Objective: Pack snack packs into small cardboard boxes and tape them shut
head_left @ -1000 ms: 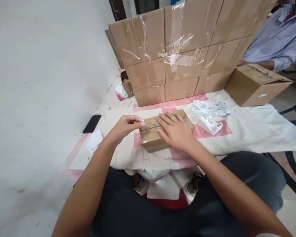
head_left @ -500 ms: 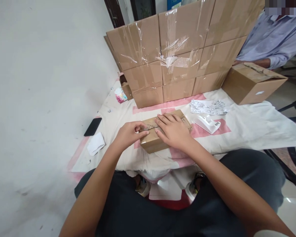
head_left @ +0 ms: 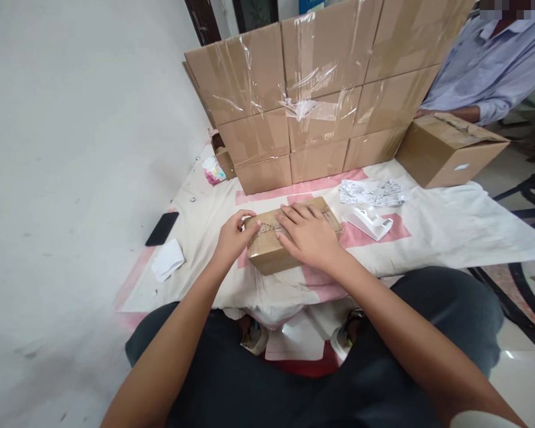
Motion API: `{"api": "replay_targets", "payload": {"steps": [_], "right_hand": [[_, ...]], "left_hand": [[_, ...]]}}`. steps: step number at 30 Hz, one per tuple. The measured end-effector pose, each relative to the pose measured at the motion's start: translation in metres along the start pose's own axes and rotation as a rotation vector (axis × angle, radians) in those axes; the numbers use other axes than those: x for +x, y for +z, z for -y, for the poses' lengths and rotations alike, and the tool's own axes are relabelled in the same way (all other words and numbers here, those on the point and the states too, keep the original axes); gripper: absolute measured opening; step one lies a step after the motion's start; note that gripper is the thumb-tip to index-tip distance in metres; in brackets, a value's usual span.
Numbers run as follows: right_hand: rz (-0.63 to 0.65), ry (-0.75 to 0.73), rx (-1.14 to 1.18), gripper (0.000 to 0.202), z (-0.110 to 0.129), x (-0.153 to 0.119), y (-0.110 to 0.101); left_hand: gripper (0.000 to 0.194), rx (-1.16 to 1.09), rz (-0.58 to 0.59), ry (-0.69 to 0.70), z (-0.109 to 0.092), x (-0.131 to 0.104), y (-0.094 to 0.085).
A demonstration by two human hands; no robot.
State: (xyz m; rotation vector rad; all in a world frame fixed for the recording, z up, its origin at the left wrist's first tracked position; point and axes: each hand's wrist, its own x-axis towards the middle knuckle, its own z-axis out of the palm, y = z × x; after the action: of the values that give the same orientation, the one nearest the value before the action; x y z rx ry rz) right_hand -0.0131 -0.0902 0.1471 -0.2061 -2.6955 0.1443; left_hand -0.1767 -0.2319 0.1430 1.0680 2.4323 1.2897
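Note:
A small taped cardboard box (head_left: 274, 261) lies on the cloth-covered table in front of me. A strip of patterned markings shows on its top, between my hands. My left hand (head_left: 234, 238) is at the box's left end, its thumb on the top face and its other fingers bent at the far left corner. Across the middle of the top, my right hand (head_left: 310, 235) lies flat with fingers stretched out, pressing on the box. To the right of the box stands a white tape dispenser (head_left: 369, 222).
Behind the box rises a large taped cardboard panel (head_left: 323, 125). A bigger carton (head_left: 450, 151) sits at the right, near a person's sleeve (head_left: 502, 113). A printed sheet (head_left: 373, 192), black phone (head_left: 162, 229), folded white paper (head_left: 167, 260) and colourful packet (head_left: 214, 170) lie on the cloth (head_left: 455, 232).
My left hand has shifted up and back along the box's left end, its thumb now flatter on the top. My right hand stays on the box. The view has shifted slightly.

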Motion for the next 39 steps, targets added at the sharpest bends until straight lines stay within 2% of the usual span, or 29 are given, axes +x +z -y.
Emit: {"api": "replay_targets", "payload": {"steps": [4,7,9,11,13,15,17,19,23,27,30,35,39], "right_hand": [[-0.07,-0.01,0.114,0.04,0.003,-0.005,-0.005],[-0.166,0.001,0.335,0.026,-0.019,-0.007,-0.017],[-0.245,0.085,0.415,0.023,-0.059,-0.008,-0.025],[-0.307,0.244,0.345,0.022,-0.117,-0.009,-0.031],[-0.256,0.456,0.206,0.027,-0.181,-0.013,-0.03],[-0.136,0.629,0.069,0.034,-0.236,-0.02,-0.022],[-0.074,0.688,0.024,0.038,-0.273,-0.03,-0.009],[-0.024,0.695,0.02,0.039,-0.291,-0.04,0.005],[0.147,0.617,-0.014,0.037,-0.296,-0.05,0.022],[0.249,0.595,-0.063,0.035,-0.29,-0.049,0.024],[0.237,0.6,-0.085,0.035,-0.282,-0.048,0.021],[0.168,0.515,-0.052,0.034,-0.266,-0.042,0.023],[0.181,0.487,0.013,0.038,-0.264,-0.035,0.029]], "left_hand": [[0.047,-0.106,0.195,-0.081,-0.004,-0.006,-0.002],[0.05,-0.092,0.226,-0.102,-0.004,-0.008,-0.003],[0.053,-0.073,0.207,-0.116,-0.002,-0.006,-0.002],[0.057,-0.066,0.195,-0.162,0.0,-0.002,0.0],[0.061,-0.048,0.185,-0.192,0.002,0.001,0.001],[0.064,-0.016,0.175,-0.189,0.005,0.002,0.002],[0.065,0.028,0.159,-0.183,0.008,0.001,0.002],[0.064,0.061,0.152,-0.198,0.01,-0.001,0.002],[0.059,0.116,0.149,-0.216,0.011,-0.004,-0.001],[0.054,0.123,0.123,-0.19,0.009,-0.006,-0.002],[0.053,0.116,0.13,-0.181,0.01,-0.01,-0.002],[0.055,0.109,0.114,-0.165,0.013,-0.013,-0.003],[0.055,0.102,0.129,-0.151,0.014,-0.013,-0.004]]}}
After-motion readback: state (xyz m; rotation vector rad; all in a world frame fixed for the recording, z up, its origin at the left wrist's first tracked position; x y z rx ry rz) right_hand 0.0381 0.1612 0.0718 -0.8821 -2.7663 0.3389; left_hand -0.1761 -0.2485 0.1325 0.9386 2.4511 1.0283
